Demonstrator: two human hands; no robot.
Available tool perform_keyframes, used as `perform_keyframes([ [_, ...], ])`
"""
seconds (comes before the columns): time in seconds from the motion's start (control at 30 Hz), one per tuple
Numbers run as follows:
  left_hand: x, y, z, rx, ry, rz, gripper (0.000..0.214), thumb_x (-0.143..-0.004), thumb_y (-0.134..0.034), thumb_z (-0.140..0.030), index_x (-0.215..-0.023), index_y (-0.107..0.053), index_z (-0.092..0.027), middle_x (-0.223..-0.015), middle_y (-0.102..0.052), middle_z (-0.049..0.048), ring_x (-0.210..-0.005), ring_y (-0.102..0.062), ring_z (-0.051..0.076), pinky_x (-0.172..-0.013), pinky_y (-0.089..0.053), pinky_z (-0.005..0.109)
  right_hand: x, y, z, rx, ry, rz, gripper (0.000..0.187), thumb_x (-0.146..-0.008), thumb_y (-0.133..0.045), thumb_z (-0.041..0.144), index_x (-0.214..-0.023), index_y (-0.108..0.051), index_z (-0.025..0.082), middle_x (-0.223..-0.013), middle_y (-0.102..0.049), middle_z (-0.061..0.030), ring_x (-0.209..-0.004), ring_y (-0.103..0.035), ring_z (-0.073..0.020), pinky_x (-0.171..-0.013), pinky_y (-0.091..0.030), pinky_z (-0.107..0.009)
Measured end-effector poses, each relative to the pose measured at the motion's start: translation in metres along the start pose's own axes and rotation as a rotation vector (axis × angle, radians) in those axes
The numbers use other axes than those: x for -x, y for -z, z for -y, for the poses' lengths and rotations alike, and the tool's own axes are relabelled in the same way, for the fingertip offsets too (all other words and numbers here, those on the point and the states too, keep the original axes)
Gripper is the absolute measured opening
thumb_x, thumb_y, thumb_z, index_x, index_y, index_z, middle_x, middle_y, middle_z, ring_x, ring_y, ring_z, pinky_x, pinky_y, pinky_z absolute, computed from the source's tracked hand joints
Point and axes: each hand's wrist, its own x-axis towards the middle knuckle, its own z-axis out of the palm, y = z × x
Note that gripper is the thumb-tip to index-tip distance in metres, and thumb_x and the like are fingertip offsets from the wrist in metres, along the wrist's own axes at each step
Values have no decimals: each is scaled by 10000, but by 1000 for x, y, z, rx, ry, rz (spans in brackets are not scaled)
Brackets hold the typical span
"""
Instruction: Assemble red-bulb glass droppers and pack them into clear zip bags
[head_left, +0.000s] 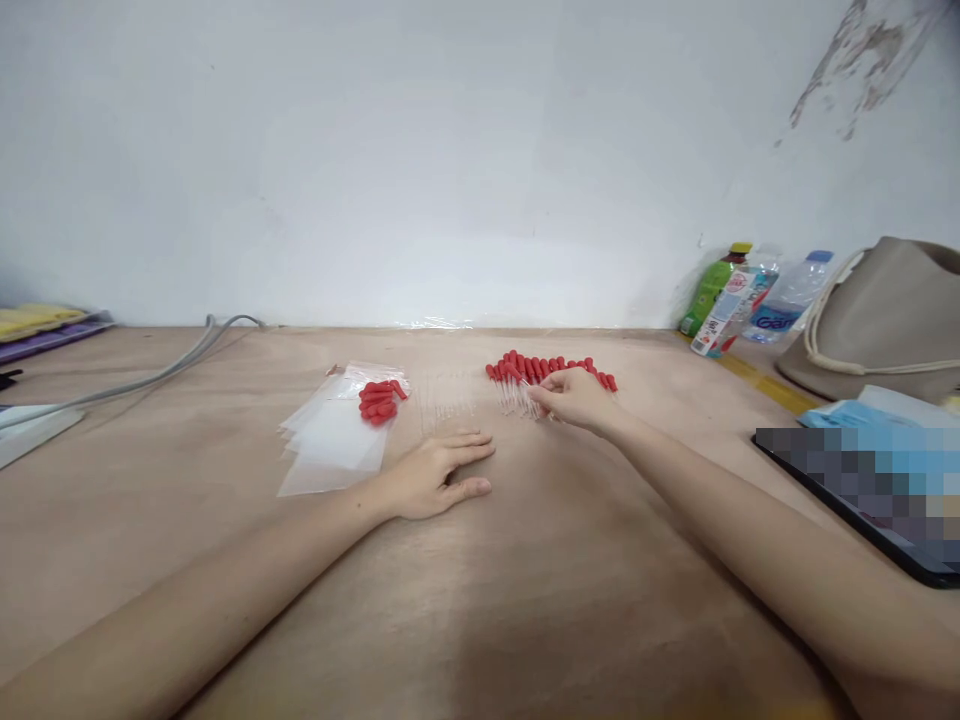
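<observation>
My left hand [439, 475] lies flat on the wooden table [480, 600] with its fingers stretched out, holding nothing. My right hand [574, 398] reaches into a row of glass droppers with red rubber bulbs [551, 370] and pinches one of them at its near end. To the left, a stack of clear plastic bags [334, 440] lies on the table. A small heap of red bulbs [380, 400] rests on the far end of the bags. Some loose clear glass tubes [448, 400] lie between the bags and the droppers.
Bottles [731, 300] stand at the wall on the right, beside a beige bag [885, 320]. A dark tablet [862, 500] lies at the right edge. A grey cable [150, 375] runs across the left side, near papers [30, 425] and folded cloths [37, 325].
</observation>
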Motion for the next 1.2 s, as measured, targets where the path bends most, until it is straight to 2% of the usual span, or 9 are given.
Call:
perform_keyframes([
  [0.07,1,2,0,-21,-25,58,517,-840,-449,-430,-1299,-381,-202,-1356,-365,89,-1262,-316,221,-1040,-256,411,-12,-14,9,143,-19,-135,289,-748,-485,383,-590,-600,170,-650,-642,-48,-654,-582,-169,-575,-386,-252],
  [0.1,2,3,0,-31,-34,78,527,-843,-442,-432,-1314,-354,-215,-1372,-337,80,-1274,-291,221,-1048,-236,414,-18,-22,15,207,-19,-163,286,-757,-471,377,-610,-607,173,-679,-647,-56,-691,-586,-181,-594,-381,-260],
  [0.23,4,4,1,-59,-47,111,545,-851,-418,-445,-1337,-308,-224,-1395,-287,68,-1292,-247,225,-1059,-203,408,-36,-46,32,432,-17,-200,305,-792,-413,362,-714,-633,165,-768,-657,-95,-783,-587,-225,-722,-353,-338],
  [0.37,4,4,1,-98,-40,124,550,-856,-394,-460,-1342,-301,-219,-1400,-279,69,-1295,-239,225,-1059,-202,400,-47,-59,38,542,-47,-223,302,-801,-401,316,-810,-635,126,-809,-650,-143,-783,-589,-247,-806,-275,-411],
  [0.6,4,4,1,-100,-33,133,554,-856,-383,-471,-1342,-301,-218,-1402,-279,69,-1294,-242,225,-1060,-199,394,-53,-67,39,533,-68,-173,295,-790,-400,280,-862,-630,110,-861,-644,-170,-826,-586,-259,-801,-235,-409],
  [0.87,4,5,1,-115,-21,158,559,-861,-363,-481,-1344,-299,-207,-1410,-261,68,-1300,-226,222,-1063,-190,391,-51,-64,33,541,-106,-139,339,-789,-407,358,-864,-627,111,-847,-645,-160,-833,-584,-268,-827,-203,-424],
  [1.07,4,5,1,-137,-18,168,571,-860,-349,-499,-1346,-297,-203,-1408,-271,66,-1298,-233,224,-1061,-200,385,-46,-69,43,539,44,-187,360,-808,-398,420,-824,-632,148,-821,-652,-120,-810,-571,-241,-813,-209,-412],
  [1.2,3,5,1,-143,-19,162,576,-859,-352,-498,-1351,-284,-207,-1406,-278,67,-1296,-236,225,-1060,-201,389,-46,-77,49,500,55,-133,313,-791,-437,400,-792,-639,161,-824,-656,-106,-796,-568,-224,-810,-206,-400],
])
